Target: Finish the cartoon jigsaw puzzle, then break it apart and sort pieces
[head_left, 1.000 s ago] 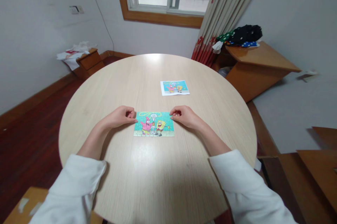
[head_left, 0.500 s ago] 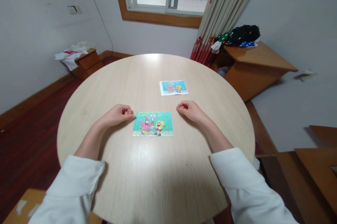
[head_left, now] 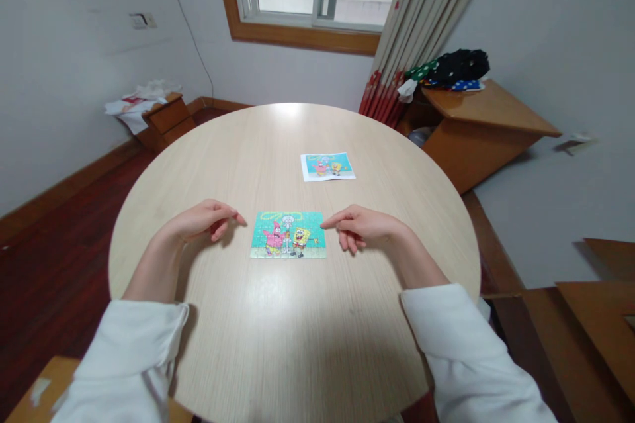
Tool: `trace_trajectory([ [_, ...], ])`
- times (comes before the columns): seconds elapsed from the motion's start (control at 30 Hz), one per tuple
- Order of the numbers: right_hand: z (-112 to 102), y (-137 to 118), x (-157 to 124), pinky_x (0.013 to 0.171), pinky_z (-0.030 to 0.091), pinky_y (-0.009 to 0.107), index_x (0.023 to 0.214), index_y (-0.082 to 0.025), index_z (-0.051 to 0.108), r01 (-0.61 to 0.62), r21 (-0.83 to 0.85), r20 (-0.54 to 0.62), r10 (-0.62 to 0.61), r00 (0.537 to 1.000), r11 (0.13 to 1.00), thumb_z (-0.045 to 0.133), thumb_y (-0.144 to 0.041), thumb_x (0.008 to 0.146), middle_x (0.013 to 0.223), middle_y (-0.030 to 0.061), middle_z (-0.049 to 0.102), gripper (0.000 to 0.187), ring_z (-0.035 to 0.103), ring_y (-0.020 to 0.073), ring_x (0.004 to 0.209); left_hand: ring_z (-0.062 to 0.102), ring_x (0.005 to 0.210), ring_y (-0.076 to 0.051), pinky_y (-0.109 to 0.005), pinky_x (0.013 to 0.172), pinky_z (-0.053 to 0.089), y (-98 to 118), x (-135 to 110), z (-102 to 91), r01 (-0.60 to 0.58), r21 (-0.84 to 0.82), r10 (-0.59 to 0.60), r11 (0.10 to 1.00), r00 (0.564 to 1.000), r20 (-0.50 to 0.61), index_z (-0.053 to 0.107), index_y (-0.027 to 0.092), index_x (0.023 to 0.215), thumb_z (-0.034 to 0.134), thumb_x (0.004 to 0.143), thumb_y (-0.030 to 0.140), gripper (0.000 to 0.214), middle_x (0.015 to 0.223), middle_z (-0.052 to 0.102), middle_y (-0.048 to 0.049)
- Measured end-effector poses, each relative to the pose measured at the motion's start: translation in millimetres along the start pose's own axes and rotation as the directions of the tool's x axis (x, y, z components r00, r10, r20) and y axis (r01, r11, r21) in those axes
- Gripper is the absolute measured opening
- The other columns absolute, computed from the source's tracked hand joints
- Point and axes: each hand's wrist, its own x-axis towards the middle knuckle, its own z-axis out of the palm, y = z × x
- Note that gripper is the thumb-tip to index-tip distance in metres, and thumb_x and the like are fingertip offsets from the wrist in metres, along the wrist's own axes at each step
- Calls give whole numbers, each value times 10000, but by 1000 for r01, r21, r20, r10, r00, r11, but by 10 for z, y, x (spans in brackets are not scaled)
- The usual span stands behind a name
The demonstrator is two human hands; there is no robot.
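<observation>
Jigsaw puzzle (head_left: 288, 235) lay flat on the round table (head_left: 297, 330), between the hands. Left hand (head_left: 208, 218) was empty, fingers loosely parted, just beside the left edge; right hand (head_left: 364, 224) held nothing, index finger extended to the right edge, contact uncertain. Sheet looked light, thin, probably fragile at its seams; opposite side edges, gently squeezed inward, seemed the best hold.

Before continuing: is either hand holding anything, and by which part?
Nothing is held: the left hand is apart from the puzzle; the right hand has one fingertip at its right edge.
</observation>
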Motion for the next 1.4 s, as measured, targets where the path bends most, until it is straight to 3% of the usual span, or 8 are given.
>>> trace_trajectory([
  [0.4, 88, -48, 9, 313, 290, 153, 1218, -135, 577, -2, -79, -34, -1, 999, 997, 451, -160, 862, 440, -20, 594, 378, 509, 68, 317, 387, 362, -109, -243, 425, 326, -24, 14, 33, 102, -76, -97, 992, 993, 71, 724, 162, 818, 536, 724, 361, 290, 348, 475, 4],
  [0.7, 110, -61, 7, 327, 289, 155, 1243, -144, 549, -21, -157, -40, 15, 999, 987, 392, -188, 911, 422, -31, 571, 370, 500, 64, 309, 392, 359, -108, -241, 415, 330, -24, 15, 38, 102, -82, -96, 991, 993, 66, 720, 149, 832, 528, 733, 360, 303, 350, 480, 4],
  [0.9, 138, -48, 47, 333, 288, 160, 1087, -126, 618, -26, -208, -34, 20, 999, 978, 428, -328, 928, 433, -24, 569, 319, 505, 68, 318, 392, 364, -97, -227, 429, 333, -32, 15, 31, 91, -47, -87, 995, 992, 87, 698, 129, 885, 484, 775, 363, 336, 356, 469, 19],
  [1.03, 150, -70, 28, 344, 307, 178, 942, -97, 643, -37, -259, -35, 29, 999, 965, 415, -407, 928, 438, -7, 566, 385, 493, 74, 317, 394, 366, -93, -223, 432, 334, -10, 1, 38, 93, -27, -90, 995, 992, 86, 689, 125, 890, 467, 784, 359, 339, 358, 464, 24],
  [1.17, 115, -78, -6, 371, 317, 188, 1089, -108, 621, -20, -281, 15, 26, 1000, 960, 391, -371, 934, 452, -14, 559, 382, 491, 78, 342, 400, 371, -94, -222, 436, 340, 4, -5, 42, 92, -33, -89, 995, 993, 79, 696, 130, 873, 476, 779, 355, 329, 357, 466, 23],
  [1.23, 108, -66, 12, 415, 350, 199, 1209, -133, 568, 70, -286, -28, -81, 996, 956, 380, -326, 930, 493, -16, 570, 388, 490, 81, 381, 401, 371, -95, -221, 436, 344, 1, -4, 41, 90, -36, -87, 995, 993, 82, 700, 136, 869, 477, 777, 355, 326, 356, 469, 23],
  [1.3, 126, -45, 62, 512, 413, 229, 1256, -144, 540, 199, -345, -192, -276, 942, 917, 377, -304, 920, 600, 15, 613, 406, 523, 96, 482, 401, 371, -96, -221, 436, 349, -8, 0, 39, 86, -42, -82, 995, 993, 84, 704, 140, 863, 480, 774, 354, 323, 356, 471, 21],
  [1.4, 179, 9, 174, 790, 448, 340, 1300, -161, 494, 256, -565, -407, -535, 740, 784, 465, -313, 867, 1005, 113, 645, 461, 589, 186, 873, 401, 366, -99, -224, 428, 352, -26, 10, 36, 85, -58, -80, 995, 994, 78, 712, 141, 856, 489, 765, 352, 320, 354, 471, 16],
])
